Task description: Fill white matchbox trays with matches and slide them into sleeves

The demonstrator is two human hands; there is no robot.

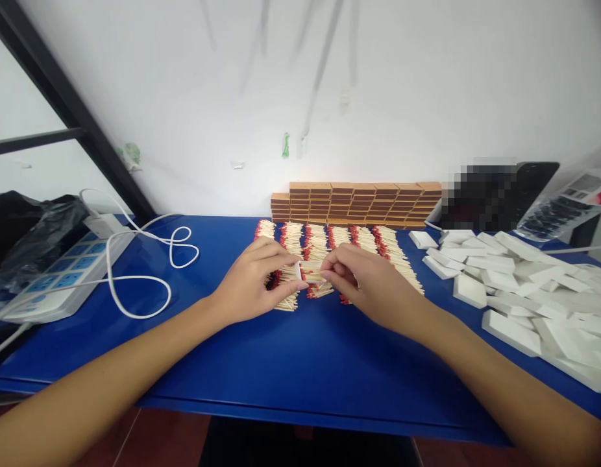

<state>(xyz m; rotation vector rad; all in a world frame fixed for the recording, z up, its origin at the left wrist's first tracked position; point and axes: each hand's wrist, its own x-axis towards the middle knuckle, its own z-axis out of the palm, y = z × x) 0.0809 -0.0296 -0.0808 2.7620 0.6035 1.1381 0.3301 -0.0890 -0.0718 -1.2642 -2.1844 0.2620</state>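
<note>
My left hand (pixel 259 279) is closed, its thumb and fingers pinching a small white matchbox tray (pixel 298 270). From the right, the closed fingers of my right hand (pixel 366 279) grip pale matchsticks (pixel 314 270) at the tray, their red heads pointing left. How many sticks are in the tray is hidden by my fingers. Beneath and behind both hands, loose matches (pixel 388 250) lie on the blue table (pixel 291 363) in several rows, with red heads along the left side of each row.
Matchboxes (pixel 356 204) with brown striking sides are stacked against the wall. White trays (pixel 534 279) lie piled on the right, near a dark device (pixel 537 188) and a clear plastic package (pixel 568 201). A power strip (pixel 71 269) with white cables (pixel 167 298) occupies the left.
</note>
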